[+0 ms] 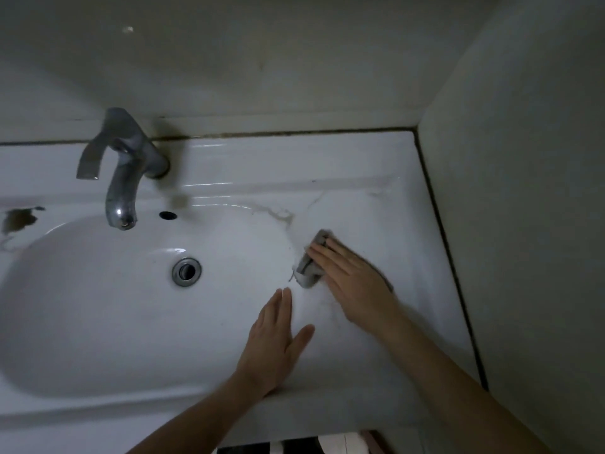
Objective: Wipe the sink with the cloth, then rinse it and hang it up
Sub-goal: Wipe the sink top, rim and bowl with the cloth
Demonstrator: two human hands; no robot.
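Right hand (352,280) pressed flat-fingered on small grey folded cloth (309,268) at white ceramic sink (98,322) rim; left hand (273,342) flat, empty. Cloth likely slips out, being unpinched.

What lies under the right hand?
A grey cloth, on the flat ledge of the sink. The right hand covers part of it; the surface beneath is hidden.

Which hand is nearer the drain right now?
Left. The left hand is open at the right side of the sink, just right of the drain; the right hand presses the cloth farther right.
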